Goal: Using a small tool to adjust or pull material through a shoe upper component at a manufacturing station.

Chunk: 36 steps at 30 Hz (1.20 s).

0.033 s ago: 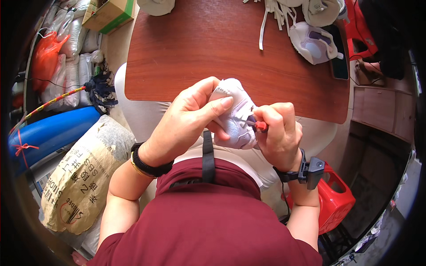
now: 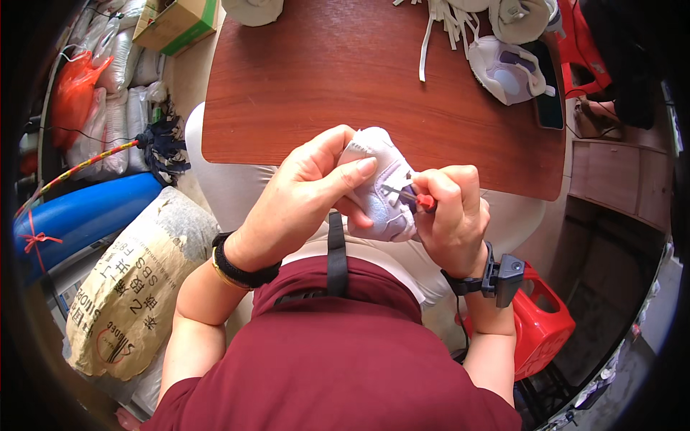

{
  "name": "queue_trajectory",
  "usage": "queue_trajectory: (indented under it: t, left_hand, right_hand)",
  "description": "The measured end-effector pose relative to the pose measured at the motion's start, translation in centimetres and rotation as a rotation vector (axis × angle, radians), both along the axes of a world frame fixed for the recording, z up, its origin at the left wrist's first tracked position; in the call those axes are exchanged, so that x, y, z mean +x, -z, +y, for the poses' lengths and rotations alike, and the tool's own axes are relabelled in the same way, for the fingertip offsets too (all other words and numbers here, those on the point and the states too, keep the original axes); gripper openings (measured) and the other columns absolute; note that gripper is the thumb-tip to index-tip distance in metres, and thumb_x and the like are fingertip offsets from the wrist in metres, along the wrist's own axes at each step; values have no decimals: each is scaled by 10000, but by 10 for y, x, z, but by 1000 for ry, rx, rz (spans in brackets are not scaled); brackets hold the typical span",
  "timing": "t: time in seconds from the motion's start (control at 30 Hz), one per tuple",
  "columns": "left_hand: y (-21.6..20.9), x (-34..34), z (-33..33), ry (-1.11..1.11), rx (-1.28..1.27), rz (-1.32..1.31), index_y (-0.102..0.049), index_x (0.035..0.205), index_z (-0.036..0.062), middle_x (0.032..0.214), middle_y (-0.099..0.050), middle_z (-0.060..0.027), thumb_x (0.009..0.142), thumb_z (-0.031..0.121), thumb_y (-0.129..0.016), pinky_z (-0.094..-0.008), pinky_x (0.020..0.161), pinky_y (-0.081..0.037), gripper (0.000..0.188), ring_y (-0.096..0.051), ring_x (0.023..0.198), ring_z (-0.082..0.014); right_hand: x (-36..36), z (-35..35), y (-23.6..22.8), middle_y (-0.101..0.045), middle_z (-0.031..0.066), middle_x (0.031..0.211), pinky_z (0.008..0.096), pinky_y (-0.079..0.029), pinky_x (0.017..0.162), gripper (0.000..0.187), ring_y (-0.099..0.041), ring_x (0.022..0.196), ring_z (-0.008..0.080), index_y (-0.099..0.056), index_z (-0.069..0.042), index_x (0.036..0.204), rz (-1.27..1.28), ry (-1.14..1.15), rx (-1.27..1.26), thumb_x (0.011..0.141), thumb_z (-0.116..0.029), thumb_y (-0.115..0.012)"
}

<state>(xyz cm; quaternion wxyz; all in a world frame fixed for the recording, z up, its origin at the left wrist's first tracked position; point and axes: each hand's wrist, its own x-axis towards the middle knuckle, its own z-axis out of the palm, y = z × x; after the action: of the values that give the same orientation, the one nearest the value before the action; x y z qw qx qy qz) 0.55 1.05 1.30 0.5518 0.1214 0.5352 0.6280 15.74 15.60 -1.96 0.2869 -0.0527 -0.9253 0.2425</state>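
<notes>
A small white and lavender shoe upper with a pale blue patch is held up just off the table's near edge. My left hand grips its left side, thumb on the outer face and most fingers hidden behind. In my closed right hand is a slim tool with a red handle and a thin metal shaft. The shaft points left across the upper's opening, beside a short white strap. The exact shape of the tool's tip is too small to tell.
The reddish-brown table lies ahead. On its far right are another shoe upper, white strips and a dark phone. A red stool stands at my right. Left are a paper sack and a blue barrel.
The tool's shaft shows more fully over the upper's opening, and the red handle has shifted slightly with my right hand. My left hand holds still.
</notes>
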Motion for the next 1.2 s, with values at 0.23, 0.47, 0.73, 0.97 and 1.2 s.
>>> queue_trajectory:
  t: [0.23,0.47,0.73,0.97,1.2]
  left_hand:
    - [7,-1,1,-52,29,56,-582,1097,24,963,-648,-22,1006,201,-596,-220,672,-548,199,-637,812,-70]
    - [13,-5,-5,-69,56,56,-575,1147,0,1000,-665,-60,971,195,-641,-253,718,-553,272,-663,795,-120]
    - [11,-5,-2,66,41,6,-586,1186,-6,973,-667,-32,904,104,-730,-223,683,-526,335,-626,808,-65]
    - [11,-11,-3,7,27,77,-608,1193,6,912,-679,-20,914,123,-712,-187,563,-500,319,-622,709,-56]
    - [16,-14,2,-43,27,122,-635,1178,9,960,-704,-42,926,110,-676,-221,612,-550,275,-661,776,-93]
  right_hand:
    - [-5,7,1,-582,110,927,341,-527,565,322,-628,717,234,-627,-33,1080,33,-30,-217,780,31,-725]
    - [2,25,3,-589,27,1114,191,-471,734,292,-520,853,36,-593,-24,1198,-112,110,-1212,981,-214,-641]
    - [-14,12,-14,-634,2,1006,201,-495,749,310,-603,872,51,-559,-38,1160,-190,23,-1750,923,-153,-722]
    - [-25,9,-12,-630,-3,990,211,-501,733,269,-603,877,48,-556,-60,1170,-106,-54,-1726,953,-160,-681]
    - [-37,16,1,-598,2,965,202,-465,717,235,-556,852,46,-599,-44,1144,-5,-26,-1047,956,-162,-676]
